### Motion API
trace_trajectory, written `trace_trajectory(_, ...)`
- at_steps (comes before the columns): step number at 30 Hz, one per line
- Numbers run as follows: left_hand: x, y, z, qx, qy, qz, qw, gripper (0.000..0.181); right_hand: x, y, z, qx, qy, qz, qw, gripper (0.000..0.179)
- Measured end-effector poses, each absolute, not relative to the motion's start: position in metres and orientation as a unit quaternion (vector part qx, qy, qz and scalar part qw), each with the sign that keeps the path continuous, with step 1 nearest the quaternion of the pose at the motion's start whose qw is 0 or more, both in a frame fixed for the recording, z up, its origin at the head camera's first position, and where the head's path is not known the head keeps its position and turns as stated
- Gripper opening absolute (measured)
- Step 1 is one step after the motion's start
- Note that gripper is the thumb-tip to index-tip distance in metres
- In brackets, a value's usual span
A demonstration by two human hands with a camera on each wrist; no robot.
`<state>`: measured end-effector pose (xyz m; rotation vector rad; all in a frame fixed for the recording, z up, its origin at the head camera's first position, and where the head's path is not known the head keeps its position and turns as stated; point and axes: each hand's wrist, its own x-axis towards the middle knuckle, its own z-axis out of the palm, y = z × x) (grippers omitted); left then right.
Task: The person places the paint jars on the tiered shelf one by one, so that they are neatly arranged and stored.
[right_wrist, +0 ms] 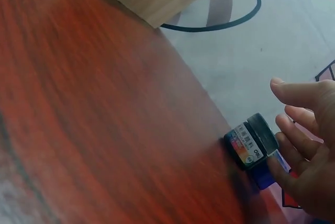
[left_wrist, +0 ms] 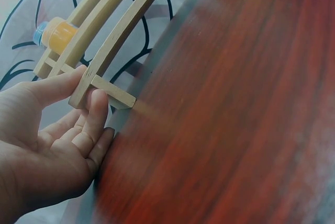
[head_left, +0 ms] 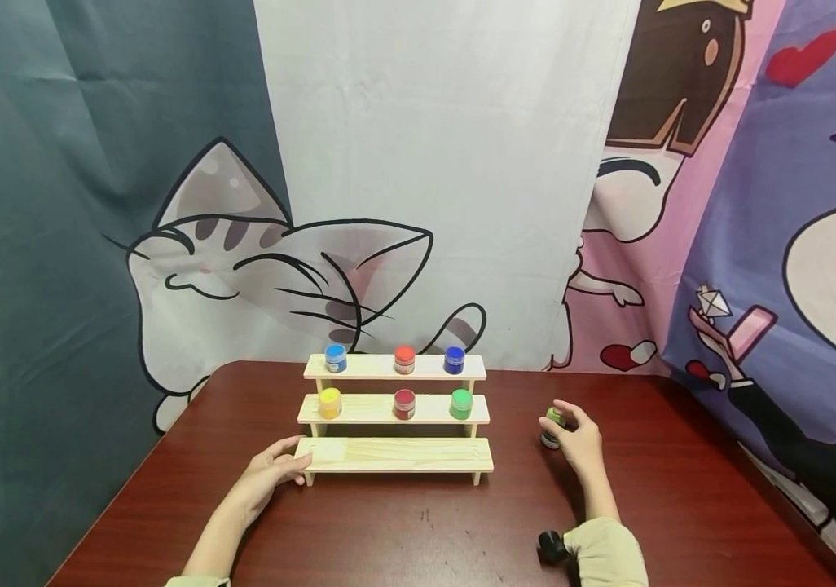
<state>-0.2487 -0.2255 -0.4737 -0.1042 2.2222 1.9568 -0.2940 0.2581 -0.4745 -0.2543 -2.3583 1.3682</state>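
Observation:
A pale wooden three-tier display rack [head_left: 396,455] stands on the table. My left hand [head_left: 271,471] pinches the left end of its lowest board, with the thumb on top and fingers beneath, as the left wrist view [left_wrist: 57,130] shows too. On the right, my right hand [head_left: 581,444] hovers around a small jar with a light green lid [head_left: 553,416], thumb and fingers spread. In the right wrist view that hand [right_wrist: 309,140] is beside a dark labelled paint jar [right_wrist: 246,143], with a blue jar [right_wrist: 263,176] partly hidden behind it. I cannot tell whether the fingers touch either.
On the top tier are light blue [head_left: 335,359], red [head_left: 404,359] and dark blue [head_left: 454,360] jars. The middle tier bears yellow [head_left: 329,403], dark red [head_left: 404,404] and green [head_left: 461,404] ones. A cartoon-printed curtain [head_left: 447,163] hangs behind the brown table [head_left: 389,538].

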Motion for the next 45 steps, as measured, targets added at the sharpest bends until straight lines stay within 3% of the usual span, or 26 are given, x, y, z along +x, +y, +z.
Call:
trace_trajectory(21, -0.248, -0.227, -0.474, -0.039, 0.75, 0.654, 0.092, 0.068, -0.292, 0.268, -0.48, -0.094, -0.835, 0.517, 0.165, 0.039)
trace_trajectory(35, -0.249, -0.227, -0.475, -0.035, 0.748, 0.657, 0.089, 0.068, -0.29, 0.27, -0.481, -0.044, -0.881, 0.465, 0.073, 0.053)
trace_trajectory(45, -0.248, -0.226, -0.473, -0.033, 0.747, 0.657, 0.093, 0.069, -0.29, 0.272, -0.483, -0.045, -0.89, 0.446, 0.085, 0.052)
